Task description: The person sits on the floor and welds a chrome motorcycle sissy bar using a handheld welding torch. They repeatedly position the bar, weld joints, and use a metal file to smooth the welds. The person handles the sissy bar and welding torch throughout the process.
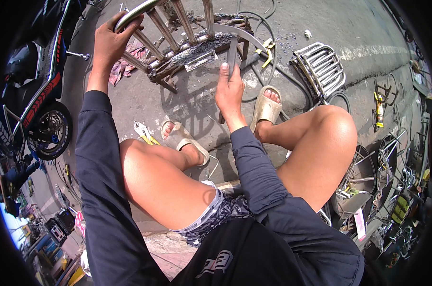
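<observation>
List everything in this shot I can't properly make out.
Metal rack: top cut off by the head view's upper edge.
Flat metal bar: partly hidden behind the right hand, head view.
Motorcycle: cut off by the head view's dark rim.
Parts heap: pieces too small, head view.

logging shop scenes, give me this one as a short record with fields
left hand: gripping the curved tube of a barred metal rack
right hand: holding a flat metal bar
support: low metal stand under the rack
ground: second rack to the right; yellow-handled pliers by left sandal
far left: motorbike
</observation>
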A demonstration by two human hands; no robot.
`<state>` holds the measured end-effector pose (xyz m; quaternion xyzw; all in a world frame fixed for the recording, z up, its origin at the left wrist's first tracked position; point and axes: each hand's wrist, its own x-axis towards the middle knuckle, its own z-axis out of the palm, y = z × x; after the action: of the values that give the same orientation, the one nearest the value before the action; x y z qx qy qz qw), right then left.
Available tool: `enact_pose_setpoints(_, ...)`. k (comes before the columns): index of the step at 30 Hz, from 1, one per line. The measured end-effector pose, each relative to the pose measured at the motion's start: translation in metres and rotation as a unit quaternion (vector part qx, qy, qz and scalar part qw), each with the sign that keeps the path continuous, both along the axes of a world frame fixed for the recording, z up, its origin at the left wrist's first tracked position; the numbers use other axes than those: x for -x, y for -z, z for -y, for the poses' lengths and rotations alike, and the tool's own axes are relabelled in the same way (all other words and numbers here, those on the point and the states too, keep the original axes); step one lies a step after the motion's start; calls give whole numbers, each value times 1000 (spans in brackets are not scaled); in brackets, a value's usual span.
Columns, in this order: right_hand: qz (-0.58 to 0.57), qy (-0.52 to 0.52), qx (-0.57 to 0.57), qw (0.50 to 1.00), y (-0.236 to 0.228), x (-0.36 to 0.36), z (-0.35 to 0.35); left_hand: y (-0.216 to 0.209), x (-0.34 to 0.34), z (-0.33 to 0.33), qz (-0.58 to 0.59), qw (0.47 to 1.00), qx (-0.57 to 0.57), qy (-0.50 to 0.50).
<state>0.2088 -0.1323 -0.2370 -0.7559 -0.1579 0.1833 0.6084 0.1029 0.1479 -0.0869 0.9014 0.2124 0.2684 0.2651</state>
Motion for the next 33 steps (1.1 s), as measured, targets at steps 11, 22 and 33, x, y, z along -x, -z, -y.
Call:
enact_pose_setpoints(11, 33, 27, -27, 999, 22, 10, 10, -12, 1, 9, -45, 998, -30, 16)
enact_pose_setpoints(22, 58, -93, -97, 989, 9, 54, 18, -36, -15, 44, -69, 982, 53, -170)
enact_pose_setpoints(33, 11, -91, -43, 995, 30, 66, 26, -22, -7, 31, -52, 966, 108, -230)
